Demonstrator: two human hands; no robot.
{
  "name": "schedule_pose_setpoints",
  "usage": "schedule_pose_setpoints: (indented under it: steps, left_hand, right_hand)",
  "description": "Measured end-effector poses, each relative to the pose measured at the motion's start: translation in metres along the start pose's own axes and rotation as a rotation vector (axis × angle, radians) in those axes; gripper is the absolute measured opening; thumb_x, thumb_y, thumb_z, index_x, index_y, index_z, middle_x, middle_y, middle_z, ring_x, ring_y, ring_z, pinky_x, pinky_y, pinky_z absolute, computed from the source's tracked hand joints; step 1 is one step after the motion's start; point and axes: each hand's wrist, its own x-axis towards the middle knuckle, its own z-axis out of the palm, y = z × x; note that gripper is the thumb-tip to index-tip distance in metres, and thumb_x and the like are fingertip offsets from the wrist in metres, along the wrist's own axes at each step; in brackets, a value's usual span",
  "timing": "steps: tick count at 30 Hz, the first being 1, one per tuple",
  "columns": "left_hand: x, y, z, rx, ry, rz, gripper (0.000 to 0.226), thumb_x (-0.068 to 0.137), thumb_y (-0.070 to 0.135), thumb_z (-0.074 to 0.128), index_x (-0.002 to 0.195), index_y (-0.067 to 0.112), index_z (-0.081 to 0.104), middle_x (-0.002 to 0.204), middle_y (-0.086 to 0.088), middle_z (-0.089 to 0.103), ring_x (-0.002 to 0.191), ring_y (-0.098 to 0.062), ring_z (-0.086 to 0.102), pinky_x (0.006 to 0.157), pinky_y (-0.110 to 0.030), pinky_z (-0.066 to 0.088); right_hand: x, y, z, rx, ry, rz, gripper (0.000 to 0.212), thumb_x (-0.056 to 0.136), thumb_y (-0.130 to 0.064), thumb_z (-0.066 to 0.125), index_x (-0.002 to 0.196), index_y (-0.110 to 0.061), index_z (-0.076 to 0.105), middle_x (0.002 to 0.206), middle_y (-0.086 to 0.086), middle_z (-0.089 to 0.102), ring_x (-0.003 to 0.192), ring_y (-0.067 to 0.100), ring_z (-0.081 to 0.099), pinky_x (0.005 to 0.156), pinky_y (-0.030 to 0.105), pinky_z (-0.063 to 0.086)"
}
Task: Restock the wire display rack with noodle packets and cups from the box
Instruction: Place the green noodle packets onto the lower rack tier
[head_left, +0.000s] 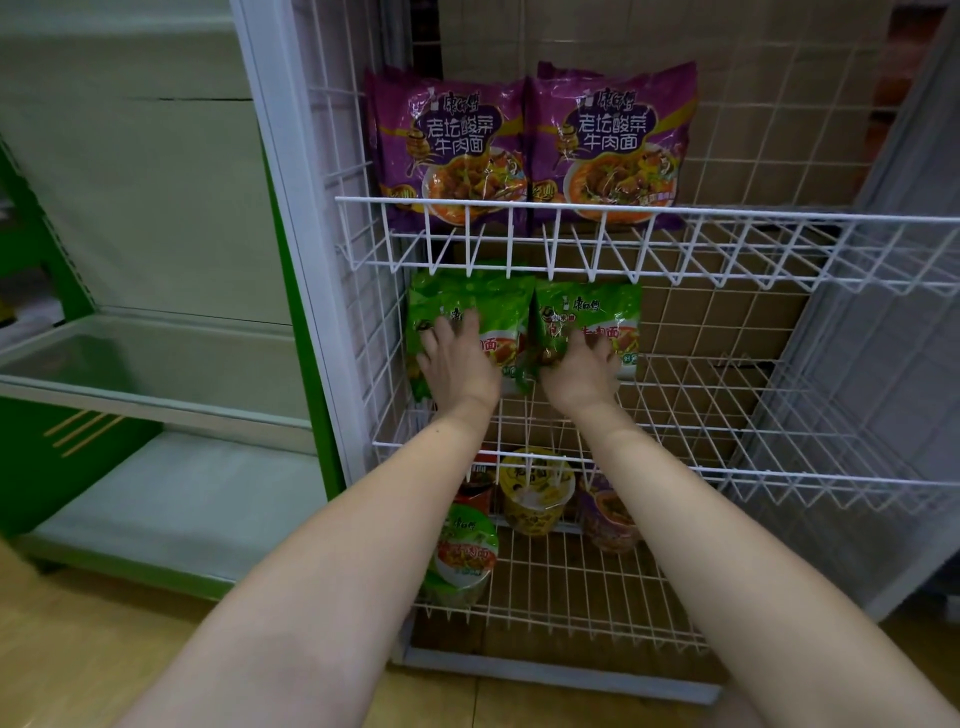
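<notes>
Wire shelving fills the right of the view: a white wire display rack (623, 208) with three tiers, each fronted by a low wire lip. Both arms reach over the middle tier's lip. The left hand (457, 364) lies flat with spread fingers on the left green noodle packet (462, 296), and the right hand (582, 369) presses the right green noodle packet (597, 312) with fingers bent over its face, seemingly not closed round it; the two packets stand upright, side by side and touching, at the left end of that tier. Everything to their right on the middle tier is bare wire, as is the right half of the top tier. On the top tier two purple noodle packets (530, 145) stand edge to edge against the left side, their lower edges behind the lip; large white characters read 老坛酸菜牛肉面, with a brand logo above that is too blurred to read surely. The green packets show red 牛肉面, partly hidden by the hands. Below, on the bottom tier, a green cup (465, 551) sits nearest the front, a yellow cup (535, 493) behind it, a purple cup (605, 514) to the right and a red cup (475, 486) half hidden by the left arm. Left of the rack stands a green-trimmed chest freezer (156, 364) with a glass lid.
</notes>
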Motion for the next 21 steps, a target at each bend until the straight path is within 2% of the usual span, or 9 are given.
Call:
schedule_pose_setpoints:
  steps: [4,9,12,15,19,21]
  left_hand:
    - [-0.001,-0.002,0.0,-0.04,-0.043,0.011,0.057,0.086,0.011,0.072,0.136,0.025,0.051,0.144,-0.011,0.045,0.135,-0.031,0.036,0.11,-0.048,0.034]
    - [-0.003,0.002,-0.008,-0.005,-0.097,0.004,0.07,0.08,0.016,0.078,0.142,0.024,0.047,0.149,-0.01,0.039,0.138,-0.031,0.029,0.109,-0.049,0.029]
    - [-0.003,0.002,-0.008,0.019,-0.103,0.027,0.072,0.079,0.017,0.078,0.144,0.022,0.046,0.15,-0.009,0.039,0.139,-0.031,0.029,0.111,-0.049,0.03]
    - [-0.003,0.002,-0.007,0.023,-0.109,0.083,0.066,0.081,0.017,0.078,0.141,0.018,0.05,0.147,-0.009,0.043,0.139,-0.03,0.033,0.113,-0.05,0.031]
    - [-0.006,0.008,-0.001,0.011,-0.124,0.206,0.047,0.09,0.013,0.068,0.136,0.017,0.058,0.136,-0.007,0.054,0.132,-0.028,0.044,0.113,-0.046,0.037]
    - [-0.008,0.008,0.0,-0.037,-0.114,0.225,0.036,0.093,0.011,0.066,0.128,0.017,0.063,0.123,-0.005,0.06,0.115,-0.025,0.055,0.1,-0.041,0.047]
  right_hand:
    - [0.007,0.008,0.0,-0.062,-0.084,-0.021,0.071,0.094,-0.018,0.063,0.156,-0.022,0.029,0.163,0.012,0.014,0.148,0.043,0.012,0.118,0.054,0.024]
    - [0.008,0.008,0.002,-0.173,-0.118,-0.073,0.071,0.092,-0.007,0.059,0.156,-0.023,0.032,0.165,0.011,0.009,0.149,0.044,0.006,0.12,0.052,0.022]
    - [0.005,0.008,0.003,-0.211,-0.133,-0.088,0.069,0.096,-0.017,0.061,0.157,-0.023,0.028,0.167,0.01,0.005,0.151,0.043,0.003,0.121,0.053,0.019]
    - [0.002,0.006,0.002,-0.253,-0.134,-0.168,0.07,0.096,-0.038,0.063,0.156,-0.024,0.029,0.167,0.01,0.01,0.151,0.04,0.012,0.121,0.055,0.024]
    - [-0.005,0.012,-0.004,-0.255,-0.075,-0.22,0.063,0.097,-0.031,0.062,0.153,-0.02,0.036,0.162,0.015,0.024,0.146,0.039,0.028,0.117,0.052,0.033]
    - [-0.008,0.017,-0.005,-0.247,-0.095,-0.2,0.061,0.098,-0.03,0.061,0.152,-0.019,0.037,0.16,0.017,0.027,0.146,0.039,0.028,0.118,0.051,0.031]
